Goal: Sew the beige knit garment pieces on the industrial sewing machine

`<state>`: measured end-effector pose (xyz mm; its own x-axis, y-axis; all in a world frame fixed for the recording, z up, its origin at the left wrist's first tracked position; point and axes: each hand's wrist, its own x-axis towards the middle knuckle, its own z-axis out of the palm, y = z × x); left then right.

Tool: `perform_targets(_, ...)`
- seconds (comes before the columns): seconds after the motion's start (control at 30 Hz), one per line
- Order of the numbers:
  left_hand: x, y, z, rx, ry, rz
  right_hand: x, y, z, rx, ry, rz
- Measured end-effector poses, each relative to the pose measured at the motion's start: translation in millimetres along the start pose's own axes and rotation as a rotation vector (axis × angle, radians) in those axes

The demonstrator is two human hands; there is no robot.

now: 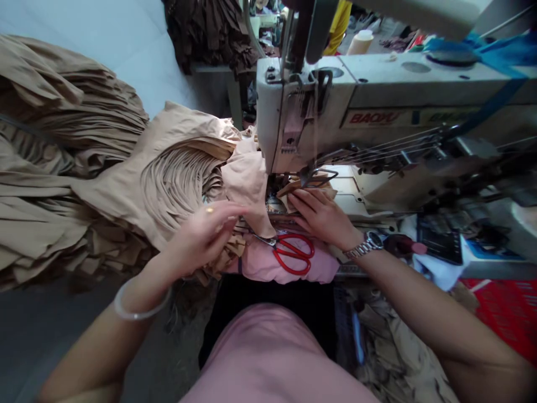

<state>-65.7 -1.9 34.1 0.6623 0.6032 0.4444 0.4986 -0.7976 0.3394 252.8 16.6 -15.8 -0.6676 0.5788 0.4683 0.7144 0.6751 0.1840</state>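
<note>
A small piece of tan cloth (304, 190) lies under the machine's needle, on the white bench (348, 190) of a sewing machine. The person's right hand (321, 218) lies open on top of it, with the fingers flat and pressing down. It is not closed in a grip. A thin metal foot with a wire loop (323, 177) sits just past the fingers, on the cloth.

The left hand (203, 235) is up over a soft fold of tan cloth (247, 184), and its fingers are bent and close together. You cannot tell if it is gripping the cloth or only just above it.

Scissors with red handles (293, 253) lie on a bunch of pink cloth (285, 263), between the two hands and just below the tan cloth. A silver wristwatch (368, 243) is on the right arm, and a clear round bangle (138, 305) is on the left arm.

The big grey-white sewing machine (335, 95) stands at the top right. To the left, a huge pile of tan cloth strips (62, 162) lies in long folds. Dark brown cloth (205, 33) hangs farther back. A red plastic crate (507, 313) sits low on the right, and the person's pink top (272, 358) shows at the bottom.
</note>
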Motion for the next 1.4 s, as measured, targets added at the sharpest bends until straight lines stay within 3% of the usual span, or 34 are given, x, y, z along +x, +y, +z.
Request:
perform_targets(0.13, 6, -19, 26.2, 0.331, -0.195, 0.075, 3, -13, -12, -0.047, 0.013, -0.1)
perform_targets(0.23, 18, -24, 45.5, 0.395, -0.117, 0.033, 7, -25, -16, -0.005, 0.032, -0.146)
perform_targets(0.3, 27, -22, 55.0, 0.251, -0.04, 0.005, 11, -30, -12, 0.038, 0.05, -0.135)
perform_targets(0.37, 33, -21, 59.3, -0.088, 0.095, -0.107, 13, -32, -6, 0.084, 0.064, -0.093)
perform_targets(0.43, 36, -27, 55.1, -0.518, 0.38, -0.333, 14, -30, 0, 0.112, 0.052, -0.032)
perform_targets(0.5, 36, -42, 41.5, -0.813, 0.681, -0.521, 13, -29, 4, 0.101, 0.02, 0.008)
perform_targets(0.57, 36, -62, 22.4, -0.91, 0.865, -0.605, 13, -30, 5, 0.052, -0.005, 0.005)
perform_targets(0.67, 41, -84, 1.5, -0.891, 0.993, -0.618, 14, -37, 3, -0.029, -0.005, 0.014)
perform_targets(0.77, 50, -74, 8.3, -0.807, 1.06, -0.536, 13, -46, -4, -0.063, -0.03, 0.064)
perform_targets(0.83, 54, -53, 26.1, -0.688, 0.953, -0.42, 10, -48, -9, -0.078, -0.065, 0.104)
perform_targets(0.97, 47, -14, 60.1, -0.022, 0.279, 0.117, 2, -42, -18, -0.158, -0.057, 0.264)
perform_targets(1.03, 41, -6, 65.0, 0.256, 0.075, 0.248, 0, -40, -20, -0.167, -0.045, 0.257)
perform_targets(1.2, 33, 6, 52.9, 0.54, -0.086, 0.082, 2, -47, -15, -0.089, -0.044, 0.161)
perform_targets(1.4, 35, 13, 55.2, 0.513, -0.119, 0.102, 3, -53, -3, -0.012, 0.015, 0.222)
